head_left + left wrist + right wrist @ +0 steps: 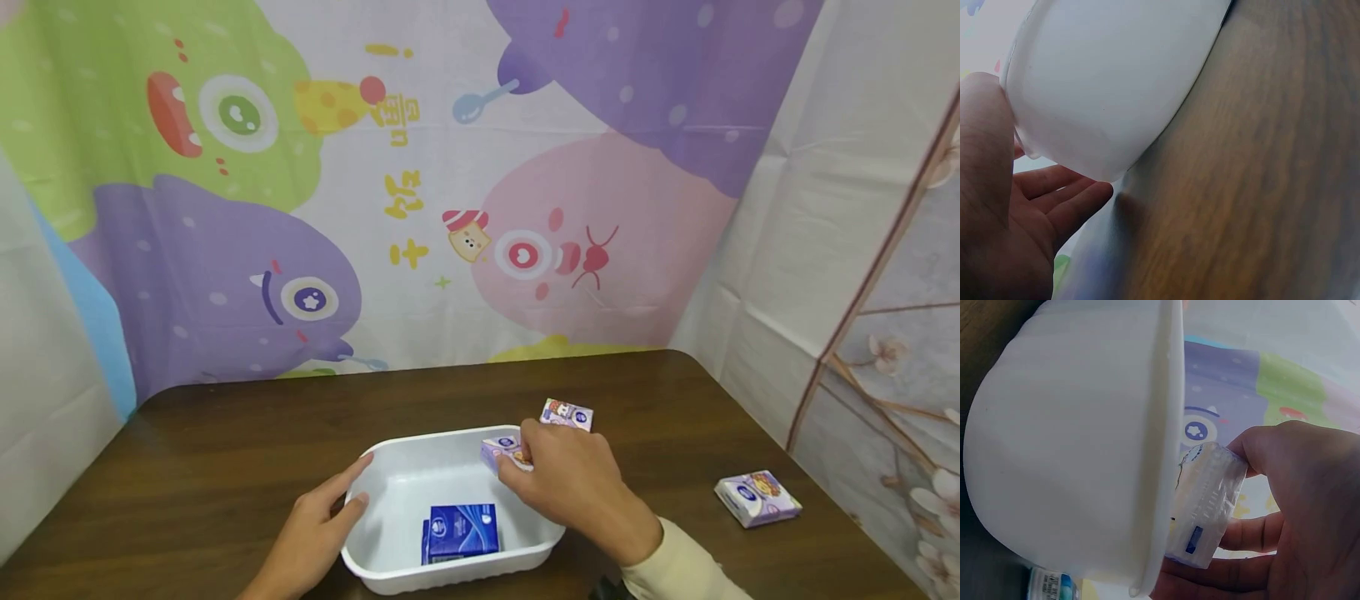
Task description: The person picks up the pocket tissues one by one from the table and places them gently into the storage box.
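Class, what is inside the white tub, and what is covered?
A blue packet lies in the white tub, a blue edge showing at its left; anything beneath is covered. The right hand, holding a purple packet, hides the tub's far right corner.

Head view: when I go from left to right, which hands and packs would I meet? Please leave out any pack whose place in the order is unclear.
Left hand → blue pack → held purple pack → right hand → rightmost purple pack.
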Demonstrator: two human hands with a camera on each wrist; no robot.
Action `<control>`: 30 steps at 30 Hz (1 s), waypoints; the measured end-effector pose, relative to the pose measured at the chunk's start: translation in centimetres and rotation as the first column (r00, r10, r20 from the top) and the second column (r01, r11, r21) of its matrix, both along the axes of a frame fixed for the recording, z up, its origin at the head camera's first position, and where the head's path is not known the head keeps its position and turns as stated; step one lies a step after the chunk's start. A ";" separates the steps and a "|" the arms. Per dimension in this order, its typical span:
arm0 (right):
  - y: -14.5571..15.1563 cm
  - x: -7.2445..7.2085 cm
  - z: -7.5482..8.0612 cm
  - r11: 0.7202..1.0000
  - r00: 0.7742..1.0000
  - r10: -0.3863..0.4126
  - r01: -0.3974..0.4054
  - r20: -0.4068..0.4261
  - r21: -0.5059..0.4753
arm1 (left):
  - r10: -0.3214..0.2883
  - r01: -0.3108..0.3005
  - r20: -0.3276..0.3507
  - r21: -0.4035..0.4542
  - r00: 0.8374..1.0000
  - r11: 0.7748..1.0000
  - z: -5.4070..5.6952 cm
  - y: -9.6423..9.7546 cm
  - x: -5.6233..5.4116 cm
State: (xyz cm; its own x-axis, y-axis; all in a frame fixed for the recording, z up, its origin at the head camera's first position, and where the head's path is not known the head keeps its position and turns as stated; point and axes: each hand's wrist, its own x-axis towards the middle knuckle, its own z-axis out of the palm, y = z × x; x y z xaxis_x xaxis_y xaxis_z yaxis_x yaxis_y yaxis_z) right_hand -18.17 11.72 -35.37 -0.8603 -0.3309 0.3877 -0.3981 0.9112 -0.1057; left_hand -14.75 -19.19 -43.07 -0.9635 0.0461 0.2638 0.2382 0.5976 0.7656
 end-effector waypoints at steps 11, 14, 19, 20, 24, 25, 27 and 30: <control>-0.2 0.0 -0.1 1.000 1.000 0.005 -0.005 0.009 0.004 | 0.006 -0.008 0.046 0.031 0.999 0.999 -0.1 0.2 -0.2; -0.2 0.0 -0.2 1.000 1.000 0.009 -0.009 0.008 0.008 | 0.010 -0.013 0.064 0.041 0.998 0.999 -0.1 0.2 -0.2; -0.2 0.0 -0.3 1.000 1.000 0.004 -0.004 0.009 0.005 | 0.016 -0.019 0.066 0.048 0.998 0.999 -0.1 0.3 -0.1; -0.2 0.0 -0.3 1.000 1.000 0.002 -0.002 0.009 0.004 | 0.016 -0.019 0.062 0.049 0.998 0.999 -0.1 0.3 -0.1; -0.3 -0.1 -0.4 1.000 1.000 -0.001 0.001 0.000 -0.005 | 0.017 -0.019 0.040 0.050 0.999 0.999 -0.2 0.4 0.0; -0.3 -0.2 -0.4 1.000 1.000 0.000 0.000 -0.004 -0.007 | 0.017 -0.019 0.035 0.048 0.999 0.999 -0.2 0.4 0.0; -0.4 -0.3 -0.5 1.000 1.000 0.006 -0.006 -0.009 -0.015 | 0.018 -0.019 0.024 0.050 1.000 0.999 -0.2 0.4 0.1; -0.7 -0.5 -0.6 1.000 1.000 0.013 -0.014 -0.011 -0.020 | 0.017 -0.017 0.016 0.050 1.000 0.999 -0.1 0.3 0.1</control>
State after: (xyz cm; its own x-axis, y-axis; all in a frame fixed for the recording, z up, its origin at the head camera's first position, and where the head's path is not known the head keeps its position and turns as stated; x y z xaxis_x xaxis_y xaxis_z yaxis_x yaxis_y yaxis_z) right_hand -18.64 11.05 -36.00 -0.8517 -0.3346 0.4033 -0.4115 0.9035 -0.1195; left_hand -14.70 -18.84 -43.20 -0.9679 0.0169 0.2507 0.2165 0.5627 0.7979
